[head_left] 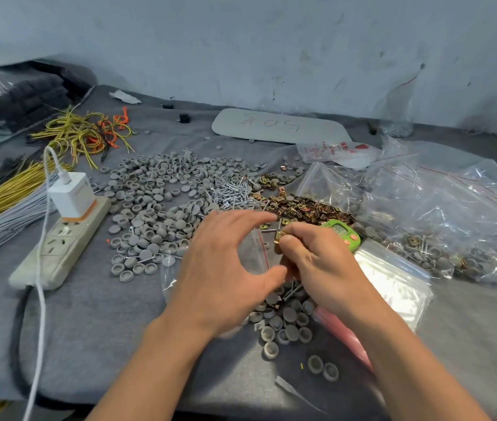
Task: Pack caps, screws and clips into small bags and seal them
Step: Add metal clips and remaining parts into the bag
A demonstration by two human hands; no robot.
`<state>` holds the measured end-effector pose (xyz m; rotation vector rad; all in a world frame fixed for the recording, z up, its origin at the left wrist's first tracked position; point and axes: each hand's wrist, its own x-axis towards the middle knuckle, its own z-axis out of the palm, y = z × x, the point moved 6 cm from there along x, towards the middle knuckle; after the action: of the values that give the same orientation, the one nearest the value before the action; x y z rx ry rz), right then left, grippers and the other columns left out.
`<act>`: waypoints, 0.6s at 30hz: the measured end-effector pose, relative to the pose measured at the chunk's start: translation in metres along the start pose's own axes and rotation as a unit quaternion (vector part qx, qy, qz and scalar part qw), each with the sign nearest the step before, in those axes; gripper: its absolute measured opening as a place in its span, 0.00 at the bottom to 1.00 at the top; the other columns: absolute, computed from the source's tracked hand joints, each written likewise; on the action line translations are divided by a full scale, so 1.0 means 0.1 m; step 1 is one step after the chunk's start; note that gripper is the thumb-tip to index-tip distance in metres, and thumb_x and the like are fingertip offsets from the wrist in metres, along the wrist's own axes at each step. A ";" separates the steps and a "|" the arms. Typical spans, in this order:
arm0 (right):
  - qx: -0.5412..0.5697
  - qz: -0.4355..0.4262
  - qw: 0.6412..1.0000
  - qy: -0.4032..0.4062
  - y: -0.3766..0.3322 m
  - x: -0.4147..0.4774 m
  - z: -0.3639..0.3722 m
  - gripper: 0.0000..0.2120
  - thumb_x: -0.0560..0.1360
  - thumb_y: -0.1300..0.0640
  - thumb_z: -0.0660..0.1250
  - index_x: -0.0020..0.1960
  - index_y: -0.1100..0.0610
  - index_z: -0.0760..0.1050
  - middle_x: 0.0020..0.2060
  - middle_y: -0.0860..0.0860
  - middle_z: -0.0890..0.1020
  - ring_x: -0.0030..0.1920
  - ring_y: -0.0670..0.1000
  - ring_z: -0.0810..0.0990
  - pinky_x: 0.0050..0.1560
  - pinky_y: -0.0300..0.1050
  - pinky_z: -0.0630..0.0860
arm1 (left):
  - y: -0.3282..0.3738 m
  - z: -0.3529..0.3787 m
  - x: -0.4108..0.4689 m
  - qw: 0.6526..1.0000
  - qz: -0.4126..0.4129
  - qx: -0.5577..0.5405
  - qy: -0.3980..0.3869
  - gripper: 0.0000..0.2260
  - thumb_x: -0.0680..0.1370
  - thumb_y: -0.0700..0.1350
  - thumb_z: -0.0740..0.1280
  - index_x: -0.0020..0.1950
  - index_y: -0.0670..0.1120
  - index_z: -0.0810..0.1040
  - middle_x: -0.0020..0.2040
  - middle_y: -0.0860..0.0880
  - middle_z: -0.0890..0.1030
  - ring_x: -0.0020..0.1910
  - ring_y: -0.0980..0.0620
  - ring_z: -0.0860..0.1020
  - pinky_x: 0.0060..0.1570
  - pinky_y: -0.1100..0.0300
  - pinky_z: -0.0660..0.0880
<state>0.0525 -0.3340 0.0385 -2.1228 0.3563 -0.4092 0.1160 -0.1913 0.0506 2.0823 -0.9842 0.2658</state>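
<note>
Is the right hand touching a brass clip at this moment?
Touching. The head view shows the right hand pinching the brass clip in its fingertips, beside the small bag.

There are two hands: one left hand (223,268), one right hand (323,265). One small bag (253,253) is between the hands. There is one power strip (59,247), one white charger (72,194), one green counter (344,235). Grey caps (156,208), screws (232,192) and clips (301,208) are in heaps, too many for counting.

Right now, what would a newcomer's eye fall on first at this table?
A wide spread of grey caps covers the middle of the table, with silver screws and brass clips heaped just behind the hands. In front, the left hand holds a small clear bag open while the right hand pinches a brass clip at its mouth.
</note>
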 end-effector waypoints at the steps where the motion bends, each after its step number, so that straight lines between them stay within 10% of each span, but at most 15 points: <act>1: 0.022 -0.007 1.000 -0.016 0.00 -0.01 0.03 0.16 0.83 0.61 0.62 0.37 0.58 0.75 0.26 0.48 0.77 0.29 0.46 0.73 0.34 0.48 0.71 | 0.01 -0.02 -0.01 0.999 -0.006 -0.031 0.013 0.24 0.67 0.62 0.71 0.64 0.63 0.79 0.55 0.72 0.75 0.62 0.70 0.71 0.71 0.54 0.69; 10: 0.032 -0.025 0.995 -0.090 -0.03 -0.05 0.09 0.20 0.86 0.53 0.60 0.37 0.51 0.80 0.29 0.52 0.83 0.28 0.45 0.72 0.33 0.41 0.67 | -0.19 -0.01 0.03 0.981 -0.112 -0.157 -0.014 0.08 0.72 0.48 0.80 0.47 0.59 0.88 0.42 0.65 0.85 0.47 0.69 0.82 0.47 0.78 0.71; 18: -0.095 -0.051 0.993 -0.054 -0.05 -0.05 0.08 0.18 0.83 0.52 0.64 0.36 0.55 0.77 0.31 0.50 0.81 0.29 0.44 0.73 0.33 0.43 0.69 | -0.22 0.02 -0.02 0.983 -0.163 -0.089 -0.007 0.08 0.70 0.50 0.81 0.43 0.61 0.85 0.38 0.69 0.82 0.38 0.68 0.80 0.37 0.72 0.70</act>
<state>0.0516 -0.3230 0.0377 -2.3453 0.2333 -0.3285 0.1308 -0.1837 0.0354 2.0426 -0.6354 -0.0064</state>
